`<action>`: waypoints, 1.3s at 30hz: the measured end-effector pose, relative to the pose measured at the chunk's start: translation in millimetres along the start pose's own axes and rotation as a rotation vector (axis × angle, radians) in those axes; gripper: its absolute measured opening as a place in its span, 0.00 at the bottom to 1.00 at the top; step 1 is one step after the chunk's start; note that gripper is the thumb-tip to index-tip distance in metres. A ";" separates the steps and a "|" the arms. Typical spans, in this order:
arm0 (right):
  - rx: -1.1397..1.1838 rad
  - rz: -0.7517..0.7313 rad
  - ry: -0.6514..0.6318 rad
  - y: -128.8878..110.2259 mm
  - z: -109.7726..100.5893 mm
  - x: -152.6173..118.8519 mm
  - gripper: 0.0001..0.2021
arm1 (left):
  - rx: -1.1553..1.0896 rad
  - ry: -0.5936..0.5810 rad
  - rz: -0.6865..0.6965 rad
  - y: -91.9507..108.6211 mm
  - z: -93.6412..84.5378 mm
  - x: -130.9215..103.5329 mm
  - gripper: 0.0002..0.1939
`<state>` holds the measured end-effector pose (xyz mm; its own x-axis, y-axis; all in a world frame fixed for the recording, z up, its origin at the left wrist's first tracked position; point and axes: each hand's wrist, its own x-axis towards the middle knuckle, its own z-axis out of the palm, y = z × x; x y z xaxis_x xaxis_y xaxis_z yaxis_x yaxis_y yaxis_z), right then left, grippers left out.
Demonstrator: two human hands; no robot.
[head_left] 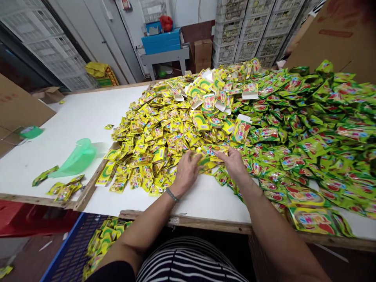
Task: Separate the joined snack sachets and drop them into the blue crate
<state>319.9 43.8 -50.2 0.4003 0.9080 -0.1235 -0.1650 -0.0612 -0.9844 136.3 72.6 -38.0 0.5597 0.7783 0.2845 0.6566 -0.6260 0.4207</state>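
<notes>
My right hand point(235, 162) pinches a small flat yellow carton point(217, 150) between thumb and fingers, at the near edge of the heap. Close to the carton's left end is my left hand point(187, 168), its fingers closed on a small yellow packet point(202, 150) that is partly smeared by motion. Around both hands lies a heap of yellow packets point(152, 133). Green packets point(282, 137) with red print spread to the right. Several small cartons with white flaps, such as an upright carton point(242, 129), rest on top of the heap.
Left on the white table point(117, 92) lie a green plastic scoop point(78, 158) and some loose packets point(66, 190). A blue crate point(67, 250) with yellow packets stands below the table edge. Large cardboard point(335, 43) rises at right, beside another person's arm point(299, 35). Stacked white crates point(245, 31) stand behind.
</notes>
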 end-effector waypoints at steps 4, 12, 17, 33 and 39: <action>-0.085 0.008 -0.088 -1.6 -7.9 1.9 0.25 | -0.099 -0.029 0.020 -2.9 10.3 0.3 0.11; -0.277 0.165 -0.426 -6.4 -26.6 0.3 0.17 | -0.204 0.028 -0.094 -20.6 1.8 2.9 0.06; -0.493 0.052 -0.498 -3.6 -23.0 -1.1 0.16 | -0.130 -0.073 -0.158 -14.2 -0.9 2.7 0.15; -0.121 -0.095 -0.270 -1.4 3.7 -13.4 0.21 | -1.321 -0.200 -0.422 -1.0 -3.2 3.4 0.24; -0.141 -0.215 -0.040 0.0 0.6 -7.8 0.21 | -1.137 -0.275 -0.364 -4.3 -2.4 1.9 0.23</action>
<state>316.2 37.1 -49.2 0.3765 0.9218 0.0929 0.0484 0.0806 -0.9956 133.3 76.9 -37.2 0.6145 0.7763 -0.1402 0.0592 0.1318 0.9895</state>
